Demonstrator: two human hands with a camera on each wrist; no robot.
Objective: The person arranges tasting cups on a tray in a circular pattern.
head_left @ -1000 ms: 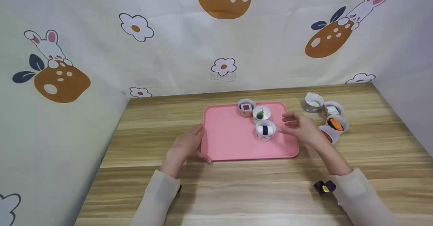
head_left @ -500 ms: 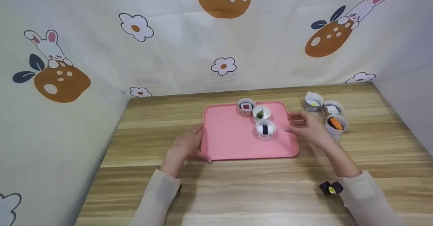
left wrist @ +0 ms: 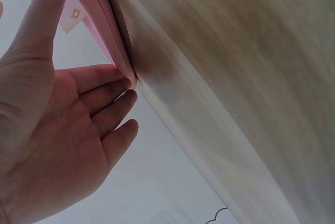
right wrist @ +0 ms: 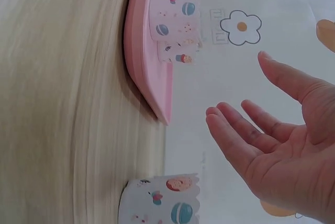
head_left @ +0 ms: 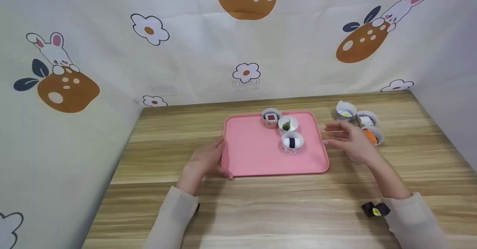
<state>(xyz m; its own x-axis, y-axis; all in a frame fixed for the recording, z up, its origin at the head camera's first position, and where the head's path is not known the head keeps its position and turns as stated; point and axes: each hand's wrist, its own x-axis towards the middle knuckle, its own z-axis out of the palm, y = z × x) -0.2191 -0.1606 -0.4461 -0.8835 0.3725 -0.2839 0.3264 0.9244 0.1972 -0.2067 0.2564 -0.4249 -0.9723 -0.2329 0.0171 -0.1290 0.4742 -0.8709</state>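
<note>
A pink tray (head_left: 253, 148) lies on the wooden table. My left hand (head_left: 205, 159) touches its left side, fingers along the edge and thumb at the near corner; in the left wrist view the fingers (left wrist: 104, 96) are fairly straight. On the tray's right half stand three paper cups: one with a red-centred white piece (head_left: 271, 123), one with a green leafy bit (head_left: 288, 125), one with a white piece banded in black (head_left: 292, 149). My right hand (head_left: 352, 142) hovers just beyond the tray's right edge, fingers spread and holding nothing, also plain in the right wrist view.
Right of the tray stand more paper cups: one with a yellow bit (head_left: 346, 112), one with white filling (head_left: 367, 118), one with an orange topping (head_left: 374, 136). The right hand hides another. A dark object with a yellow patch (head_left: 376, 210) sits beside the right sleeve.
My right hand has drawn away to the right from over the tray, now covering one of the cups there. The dark object by the sleeve shifted right with it. The left hand stays put.
</note>
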